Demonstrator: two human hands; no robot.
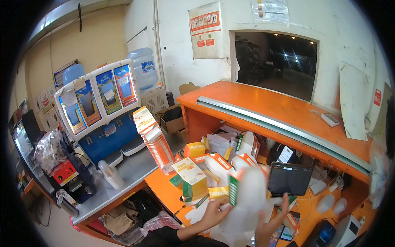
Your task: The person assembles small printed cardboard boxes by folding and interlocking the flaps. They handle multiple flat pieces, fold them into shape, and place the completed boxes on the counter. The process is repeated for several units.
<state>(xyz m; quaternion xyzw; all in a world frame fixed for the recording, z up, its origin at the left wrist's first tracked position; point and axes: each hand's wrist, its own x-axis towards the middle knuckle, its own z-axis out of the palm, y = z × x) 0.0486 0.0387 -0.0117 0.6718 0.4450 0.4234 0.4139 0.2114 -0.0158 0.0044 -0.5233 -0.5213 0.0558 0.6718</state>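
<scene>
My left hand (214, 214) pinches the lower left edge of a paper food carton (252, 190), its white inside showing and a green and orange printed side at the left. Motion blurs the carton. At its lower right, my right hand (272, 224) is open with fingers spread; whether its palm touches the carton I cannot tell. A folded white, orange and green box (190, 178) stands just beyond my left hand. More cartons (218, 164) lie loosely heaped behind the held one. To the left rises a tall leaning stack of nested cartons (158, 147).
A black tablet screen (290, 179) stands right of the hands, with phones (291, 225) below it. An orange counter (263, 105) with a metal-edged strip overhangs the far side. On the left, a drink dispenser (103, 103) and stacked clear cups (110, 175) occupy a grey worktop.
</scene>
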